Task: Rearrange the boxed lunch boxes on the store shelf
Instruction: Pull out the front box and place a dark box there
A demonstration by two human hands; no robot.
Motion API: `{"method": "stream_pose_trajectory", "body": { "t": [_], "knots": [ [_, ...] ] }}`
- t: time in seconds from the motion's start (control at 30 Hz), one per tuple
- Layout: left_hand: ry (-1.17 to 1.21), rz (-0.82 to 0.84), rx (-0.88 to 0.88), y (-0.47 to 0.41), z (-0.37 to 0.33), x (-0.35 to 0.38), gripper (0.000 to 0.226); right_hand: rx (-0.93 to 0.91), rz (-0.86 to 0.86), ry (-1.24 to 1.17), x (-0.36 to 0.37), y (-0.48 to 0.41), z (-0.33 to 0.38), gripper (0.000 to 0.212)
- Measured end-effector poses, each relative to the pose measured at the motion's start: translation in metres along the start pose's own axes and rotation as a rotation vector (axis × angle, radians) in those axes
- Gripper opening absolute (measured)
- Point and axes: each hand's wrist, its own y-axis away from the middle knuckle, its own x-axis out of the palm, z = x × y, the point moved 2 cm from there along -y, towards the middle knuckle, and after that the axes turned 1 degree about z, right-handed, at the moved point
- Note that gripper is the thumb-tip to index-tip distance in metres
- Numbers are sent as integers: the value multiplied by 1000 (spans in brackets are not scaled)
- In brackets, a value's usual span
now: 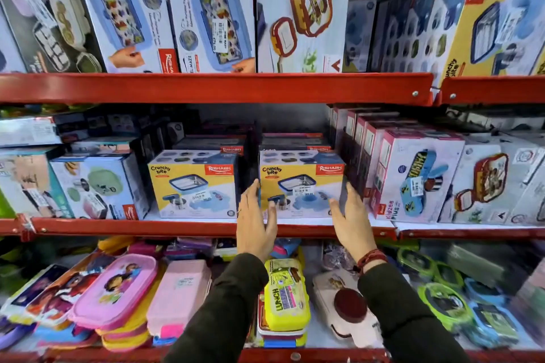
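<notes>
While both spread, the left hand [255,216] and right hand [351,215] flank a glossy rectangular cardboard box [300,186].

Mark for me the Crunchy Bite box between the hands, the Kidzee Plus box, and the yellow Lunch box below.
Crunchy Bite box [300,186]: head view, front panel.
Kidzee Plus box [418,177]: head view, front panel.
yellow Lunch box [284,295]: head view, lid top.

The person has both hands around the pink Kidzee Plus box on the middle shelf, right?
Not quite. The head view shows the left hand and right hand on either side of the right-hand yellow Crunchy Bite box on the middle shelf; the pink Kidzee Plus box stands beside it.
</notes>
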Motion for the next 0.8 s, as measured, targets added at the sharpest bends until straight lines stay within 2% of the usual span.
{"method": "stream_pose_trajectory", "body": {
  "t": [0.1, 0.23, 0.37, 0.5, 0.57, 0.67, 0.8],
  "knots": [
    [-84, 30, -117, -1, 10, 4, 59, 66, 35, 21, 5, -8, -14, 61],
    [-154, 65, -160, -3, 14, 6, 56, 73, 45, -27, 5, -10, -18, 35],
    [47, 98, -121, -5, 7, -3, 54, 65, -27, -261, -7, -7, -24, 52],
    [263, 152, -49, -5, 0, -10, 64, 29, -75, -504, -28, 1, -21, 46],
    [307, 163, -17, -6, -1, -12, 63, 11, -119, -544, -37, 4, -14, 41],
    [350, 168, 16, -4, -6, -15, 51, -20, -218, -563, -51, 10, 0, 37],
    [431, 80, -63, -3, -17, -19, 29, -44, -250, -624, -61, 15, 16, 21]
  ]
}}
